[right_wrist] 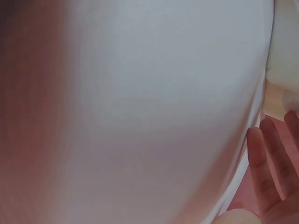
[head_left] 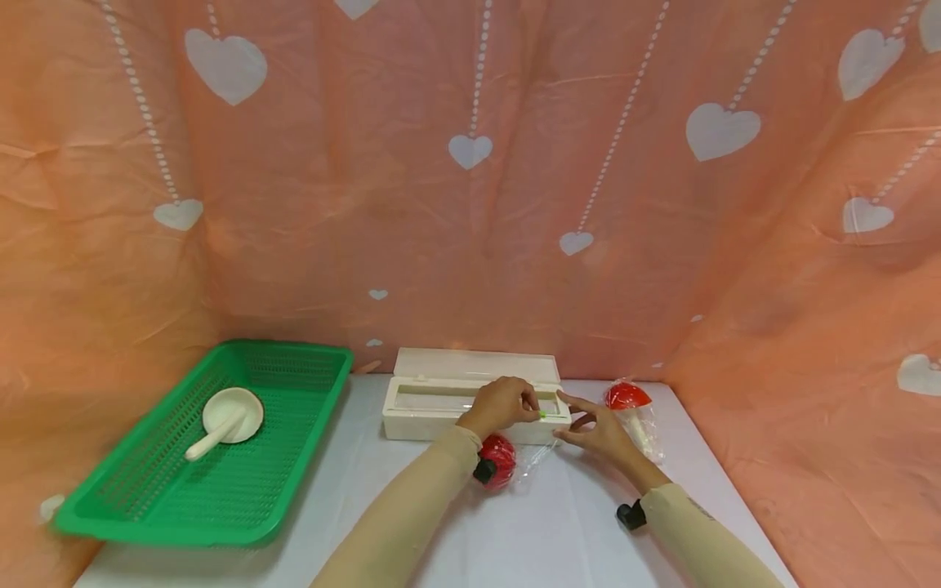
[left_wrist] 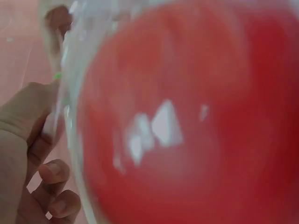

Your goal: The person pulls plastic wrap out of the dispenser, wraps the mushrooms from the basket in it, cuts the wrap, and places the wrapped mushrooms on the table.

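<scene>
A white cling film dispenser (head_left: 419, 425) stands with its lid (head_left: 478, 363) raised. Over its right part, my left hand (head_left: 501, 404) pinches a small green slider (head_left: 542, 414) at the front edge. My right hand (head_left: 606, 433) grips the dispenser's right end, thumb low at the front and index finger on top. Under my left wrist lies a red rounded thing (head_left: 502, 464) in clear film, filling much of the left wrist view. Clear film (head_left: 535, 461) stretches from it toward the dispenser's front. Some right fingers (right_wrist: 264, 172) look straight in the right wrist view.
Right of the dispenser lies a film-wrapped ladle-like thing (head_left: 628, 398) with a red head and pale handle. On the left, a green basket (head_left: 294, 457) holds a white ladle (head_left: 234, 415). An orange heart-patterned curtain (head_left: 412, 204) encloses the white table (head_left: 345, 498).
</scene>
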A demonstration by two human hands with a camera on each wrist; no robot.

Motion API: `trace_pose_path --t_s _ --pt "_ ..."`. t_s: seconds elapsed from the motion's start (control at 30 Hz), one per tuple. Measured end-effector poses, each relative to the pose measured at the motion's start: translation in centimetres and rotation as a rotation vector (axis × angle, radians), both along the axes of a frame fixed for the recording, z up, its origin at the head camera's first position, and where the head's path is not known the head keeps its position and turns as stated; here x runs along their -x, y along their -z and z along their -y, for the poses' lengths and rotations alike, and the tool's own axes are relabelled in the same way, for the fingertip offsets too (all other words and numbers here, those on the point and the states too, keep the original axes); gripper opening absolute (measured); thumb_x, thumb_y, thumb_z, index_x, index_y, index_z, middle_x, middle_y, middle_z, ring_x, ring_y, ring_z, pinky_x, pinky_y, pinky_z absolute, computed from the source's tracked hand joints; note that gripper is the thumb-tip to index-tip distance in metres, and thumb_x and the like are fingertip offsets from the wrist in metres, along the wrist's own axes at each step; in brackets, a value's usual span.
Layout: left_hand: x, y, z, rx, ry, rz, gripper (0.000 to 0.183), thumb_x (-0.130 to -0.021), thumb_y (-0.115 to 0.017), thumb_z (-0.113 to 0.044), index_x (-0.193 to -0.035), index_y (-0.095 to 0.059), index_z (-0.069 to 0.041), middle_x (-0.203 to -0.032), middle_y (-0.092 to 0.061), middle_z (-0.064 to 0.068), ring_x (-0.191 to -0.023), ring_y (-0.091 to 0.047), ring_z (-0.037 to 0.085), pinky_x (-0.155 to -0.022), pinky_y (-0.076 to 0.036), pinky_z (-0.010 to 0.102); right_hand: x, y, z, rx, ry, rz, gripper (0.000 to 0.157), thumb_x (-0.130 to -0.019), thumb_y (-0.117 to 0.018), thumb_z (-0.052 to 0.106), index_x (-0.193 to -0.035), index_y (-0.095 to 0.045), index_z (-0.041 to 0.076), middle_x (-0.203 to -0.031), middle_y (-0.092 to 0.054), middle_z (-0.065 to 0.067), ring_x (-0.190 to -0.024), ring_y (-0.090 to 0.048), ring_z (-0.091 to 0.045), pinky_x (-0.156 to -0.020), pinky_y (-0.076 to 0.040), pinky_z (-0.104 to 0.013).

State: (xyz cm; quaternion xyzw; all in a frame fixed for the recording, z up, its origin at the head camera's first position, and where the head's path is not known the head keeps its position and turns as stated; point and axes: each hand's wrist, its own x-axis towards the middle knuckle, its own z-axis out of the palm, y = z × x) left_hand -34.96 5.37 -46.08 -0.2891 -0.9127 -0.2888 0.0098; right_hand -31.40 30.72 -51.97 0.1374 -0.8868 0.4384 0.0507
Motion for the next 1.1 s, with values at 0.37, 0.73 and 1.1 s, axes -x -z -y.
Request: trace_pose_path --t_s 0.37,0.73,1.1 --pt "-1.1 0.0 9.5 0.033 -0.095 -0.072 0.009 -0.09 -0.088 -0.029 -0.088 -0.08 -0.028 -0.08 -0.06 -0.014 -0.076 -0.055 0.007 -0.069 -0.047 0.03 -0.3 -0.6 -0.2 -0.025 0.047 0.043 0.078 -0.086 -0.094 0.026 -0.156 -0.059 0.018 -0.121 -0.072 -0.017 -0.094 -0.071 -0.025 -0.07 -0.061 -0.027" --pt "-3.4 0.8 15.9 -0.021 -0.316 -0.151 0.009 -0.091 -0.088 -0.023 -0.089 -0.078 -0.023 -0.081 -0.056 -0.01 -0.072 -0.053 0.01 -0.066 -0.048 0.034 -0.2 -0.4 -0.1 -0.017 0.039 0.018 0.077 -0.086 -0.093 0.022 -0.155 -0.059 0.016 -0.119 -0.073 -0.016 -0.092 -0.071 -0.024 -0.072 -0.062 -0.026" --pt "-5.3 2.0 18.9 -0.113 -0.542 -0.225 0.009 -0.093 -0.081 -0.01 -0.093 -0.072 -0.011 -0.093 -0.067 0.005 -0.083 -0.067 0.024 -0.067 -0.054 0.044 -0.3 -0.1 0.2 -0.032 0.032 0.032 0.079 -0.086 -0.093 0.026 -0.156 -0.058 0.017 -0.121 -0.071 -0.019 -0.095 -0.072 -0.026 -0.071 -0.062 -0.028"
